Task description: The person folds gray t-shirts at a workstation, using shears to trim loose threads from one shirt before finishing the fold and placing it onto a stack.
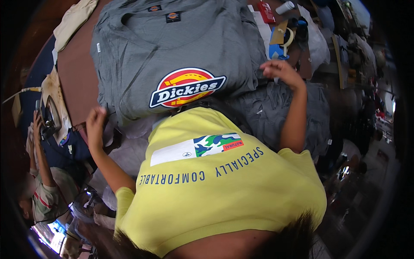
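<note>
A grey T-shirt (142, 56) lies face up, its collar away from me, on a pile of like shirts. A red, yellow and dark blue print (187, 87) marks its chest near my body. At the shirt's lower left edge is my left hand (95, 125), its fingers curled together against the fabric. My right hand (284, 74) hovers by the right edge, fingers loosely bent and a little apart, the tips close to the cloth. Whether they touch it is hard to tell. More dark grey garments (284, 112) are heaped below my right forearm.
The pile rests on a brown table (77, 77). At the back right are a red bottle (266, 13), a white cylinder (285, 7) and a tape roll (288, 38). On the left, another person's hand (37, 125) is at an iron (52, 114). Cream cloth (73, 23) lies at the far left.
</note>
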The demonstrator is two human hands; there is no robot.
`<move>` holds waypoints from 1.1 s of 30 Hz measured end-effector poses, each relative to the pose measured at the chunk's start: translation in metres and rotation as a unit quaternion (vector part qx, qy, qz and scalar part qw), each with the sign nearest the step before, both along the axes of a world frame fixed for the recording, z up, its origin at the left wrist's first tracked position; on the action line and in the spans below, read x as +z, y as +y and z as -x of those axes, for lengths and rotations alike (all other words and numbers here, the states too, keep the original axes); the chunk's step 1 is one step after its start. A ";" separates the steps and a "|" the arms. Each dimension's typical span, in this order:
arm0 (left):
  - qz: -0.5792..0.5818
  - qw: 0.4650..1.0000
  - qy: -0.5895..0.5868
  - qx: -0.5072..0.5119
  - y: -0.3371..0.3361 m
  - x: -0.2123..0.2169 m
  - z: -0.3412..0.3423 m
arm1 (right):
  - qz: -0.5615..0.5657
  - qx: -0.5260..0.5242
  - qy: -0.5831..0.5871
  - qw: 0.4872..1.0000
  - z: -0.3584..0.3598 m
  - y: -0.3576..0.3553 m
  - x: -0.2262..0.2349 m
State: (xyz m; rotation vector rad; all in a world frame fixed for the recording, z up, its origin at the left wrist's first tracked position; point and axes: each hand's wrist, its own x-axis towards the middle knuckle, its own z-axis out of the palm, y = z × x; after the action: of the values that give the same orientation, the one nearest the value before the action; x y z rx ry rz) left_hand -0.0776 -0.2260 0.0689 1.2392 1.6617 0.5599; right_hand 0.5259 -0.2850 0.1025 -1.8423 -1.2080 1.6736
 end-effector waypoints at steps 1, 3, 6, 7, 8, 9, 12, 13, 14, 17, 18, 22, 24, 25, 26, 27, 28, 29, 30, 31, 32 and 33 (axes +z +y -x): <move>0.029 0.999 -0.022 -0.009 -0.025 -0.013 0.007 | -0.006 0.015 0.007 1.000 -0.002 -0.020 -0.012; 0.054 0.995 -0.082 -0.012 -0.055 -0.020 -0.004 | -0.017 0.030 0.027 0.999 0.002 -0.049 -0.028; 0.043 0.994 -0.099 0.017 -0.071 -0.035 -0.010 | -0.052 0.040 -0.014 0.998 0.017 -0.060 -0.038; 0.033 0.995 -0.095 0.014 -0.072 -0.038 -0.012 | -0.073 0.045 -0.061 0.994 0.022 -0.060 -0.043; 0.025 0.998 -0.056 -0.002 -0.071 -0.041 -0.013 | -0.093 0.049 -0.109 0.988 0.027 -0.061 -0.049; 0.016 1.000 -0.017 -0.019 -0.067 -0.043 -0.014 | -0.115 0.051 -0.157 0.980 0.029 -0.062 -0.055; 0.011 0.998 0.037 -0.051 -0.057 -0.041 -0.010 | -0.116 -0.018 -0.158 0.980 0.025 -0.063 -0.068; 0.014 0.997 0.043 -0.057 -0.055 -0.038 -0.008 | -0.158 -0.014 -0.175 0.972 0.019 -0.064 -0.070; 0.036 0.999 -0.033 -0.014 -0.053 -0.033 -0.006 | -0.153 -0.040 -0.163 0.974 0.013 -0.067 -0.071; 0.034 0.979 -0.189 0.064 -0.050 -0.036 0.019 | -0.143 -0.133 -0.076 0.978 0.004 -0.072 -0.071; 0.018 0.965 -0.248 0.080 -0.051 -0.040 0.025 | -0.132 -0.129 -0.079 0.980 0.002 -0.071 -0.072; -0.045 0.912 -0.383 0.143 -0.049 -0.050 0.032 | -0.083 -0.122 -0.094 0.985 -0.006 -0.064 -0.069; -0.065 0.907 -0.378 0.177 -0.052 -0.050 0.034 | -0.054 -0.140 -0.077 0.986 -0.003 -0.067 -0.058; -0.066 0.924 -0.335 0.169 -0.052 -0.055 0.034 | -0.041 -0.157 -0.071 0.984 -0.001 -0.069 -0.059; -0.050 0.931 -0.299 0.205 -0.053 -0.062 0.029 | -0.030 -0.165 -0.089 0.982 0.004 -0.068 -0.058; -0.033 0.939 -0.270 0.209 -0.053 -0.067 0.025 | -0.020 -0.172 -0.108 0.979 0.009 -0.067 -0.058; -0.016 0.947 -0.241 0.213 -0.051 -0.069 0.021 | -0.009 -0.180 -0.126 0.976 0.014 -0.064 -0.058; -0.033 0.951 -0.187 0.244 -0.049 -0.072 0.010 | -0.031 -0.163 -0.203 0.965 0.018 -0.063 -0.056; -0.062 0.962 -0.145 0.224 -0.050 -0.080 0.012 | -0.054 -0.144 -0.279 0.948 0.021 -0.061 -0.054; -0.182 0.956 -0.005 0.229 -0.045 -0.079 0.000 | -0.078 -0.125 -0.354 0.923 0.023 -0.059 -0.051; -0.295 0.918 0.137 0.226 -0.045 -0.079 -0.017 | -0.102 -0.106 -0.427 0.892 0.025 -0.058 -0.048; -0.373 0.858 0.304 0.180 -0.044 -0.045 -0.049 | -0.098 -0.135 -0.491 0.855 0.039 -0.054 -0.033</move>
State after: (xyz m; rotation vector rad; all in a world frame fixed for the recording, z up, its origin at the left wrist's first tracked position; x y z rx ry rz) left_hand -0.0291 -0.2703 0.0244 1.7924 2.3487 1.2233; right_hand 0.4869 -0.3389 0.0691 -2.6445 -1.2720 0.3558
